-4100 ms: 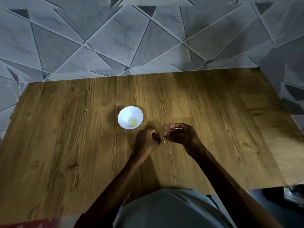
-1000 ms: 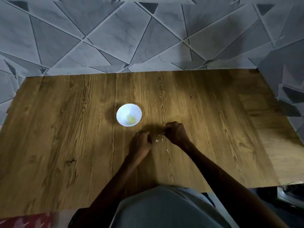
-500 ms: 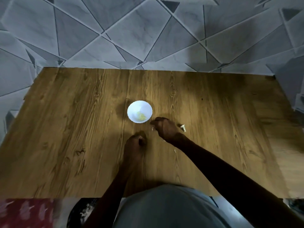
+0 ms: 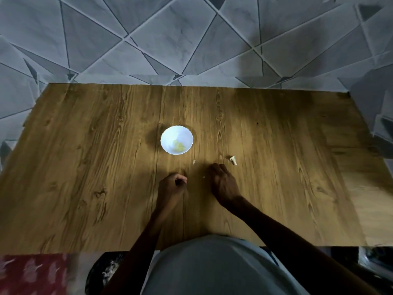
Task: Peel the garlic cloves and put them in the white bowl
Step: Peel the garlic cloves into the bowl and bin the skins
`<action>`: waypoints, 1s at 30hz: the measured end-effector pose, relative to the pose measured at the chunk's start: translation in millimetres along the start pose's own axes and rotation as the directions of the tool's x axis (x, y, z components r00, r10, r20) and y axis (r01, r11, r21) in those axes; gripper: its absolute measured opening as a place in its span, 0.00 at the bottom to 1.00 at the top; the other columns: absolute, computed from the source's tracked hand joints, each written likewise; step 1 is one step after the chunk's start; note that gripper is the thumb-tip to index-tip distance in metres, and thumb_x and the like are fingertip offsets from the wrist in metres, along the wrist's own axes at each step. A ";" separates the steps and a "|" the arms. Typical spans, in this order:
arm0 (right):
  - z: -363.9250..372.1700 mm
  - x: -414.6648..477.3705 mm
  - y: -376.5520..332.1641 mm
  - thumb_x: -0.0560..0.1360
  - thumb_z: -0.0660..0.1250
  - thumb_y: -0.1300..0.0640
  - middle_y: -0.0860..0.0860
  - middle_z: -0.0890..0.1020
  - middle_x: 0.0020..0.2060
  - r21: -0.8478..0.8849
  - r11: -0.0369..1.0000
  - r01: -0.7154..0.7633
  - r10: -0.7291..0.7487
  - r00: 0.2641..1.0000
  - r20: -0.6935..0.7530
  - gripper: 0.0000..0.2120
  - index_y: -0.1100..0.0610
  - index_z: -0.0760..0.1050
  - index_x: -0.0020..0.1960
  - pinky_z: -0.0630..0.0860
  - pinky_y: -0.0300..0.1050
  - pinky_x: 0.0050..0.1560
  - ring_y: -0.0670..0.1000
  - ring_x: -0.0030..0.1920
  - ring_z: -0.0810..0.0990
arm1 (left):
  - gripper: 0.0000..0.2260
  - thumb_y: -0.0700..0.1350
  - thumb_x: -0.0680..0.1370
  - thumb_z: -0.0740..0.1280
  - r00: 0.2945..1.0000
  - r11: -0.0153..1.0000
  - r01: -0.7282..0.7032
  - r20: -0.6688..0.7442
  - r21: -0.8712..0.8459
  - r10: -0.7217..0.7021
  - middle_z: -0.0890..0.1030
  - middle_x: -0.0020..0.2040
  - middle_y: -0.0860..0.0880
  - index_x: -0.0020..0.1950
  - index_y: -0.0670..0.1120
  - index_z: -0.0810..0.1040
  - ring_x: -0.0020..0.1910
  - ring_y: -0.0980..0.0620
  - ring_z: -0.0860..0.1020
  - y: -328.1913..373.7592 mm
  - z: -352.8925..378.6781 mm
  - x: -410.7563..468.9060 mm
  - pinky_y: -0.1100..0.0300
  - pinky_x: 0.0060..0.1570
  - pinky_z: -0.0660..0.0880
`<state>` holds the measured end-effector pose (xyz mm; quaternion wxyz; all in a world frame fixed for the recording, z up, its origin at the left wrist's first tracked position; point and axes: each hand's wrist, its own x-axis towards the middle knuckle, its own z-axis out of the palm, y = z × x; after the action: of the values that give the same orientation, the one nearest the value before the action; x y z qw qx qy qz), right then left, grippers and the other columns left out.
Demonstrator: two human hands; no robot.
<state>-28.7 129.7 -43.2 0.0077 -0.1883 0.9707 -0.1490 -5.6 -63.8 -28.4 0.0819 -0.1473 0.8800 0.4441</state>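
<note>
The wood-grain surface (image 4: 85, 167) carries a white bowl (image 4: 168, 136) near its middle. A pale garlic piece (image 4: 233, 160) lies to the right of the bowl and nearer the person, apart from it. A smaller scrap (image 4: 194, 161) lies just by the bowl's near side, and a tiny fleck (image 4: 203, 177) lies nearer still.
</note>
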 end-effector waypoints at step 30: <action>-14.2 -25.3 28.5 0.82 0.55 0.58 0.60 0.77 0.61 0.038 0.998 0.053 -0.053 0.999 0.007 0.17 0.64 0.73 0.66 0.82 0.55 0.51 0.59 0.56 0.79 | 0.06 0.39 0.75 0.68 0.998 0.998 -0.043 0.046 -0.053 0.045 0.84 0.44 0.55 0.46 0.48 0.84 0.44 0.60 0.80 16.0 12.8 -23.0 0.75 0.45 0.71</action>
<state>-16.6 168.3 -39.0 0.0111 -0.2145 0.9623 -0.1668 11.0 -40.2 -17.5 0.0890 -0.1193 0.8690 0.4718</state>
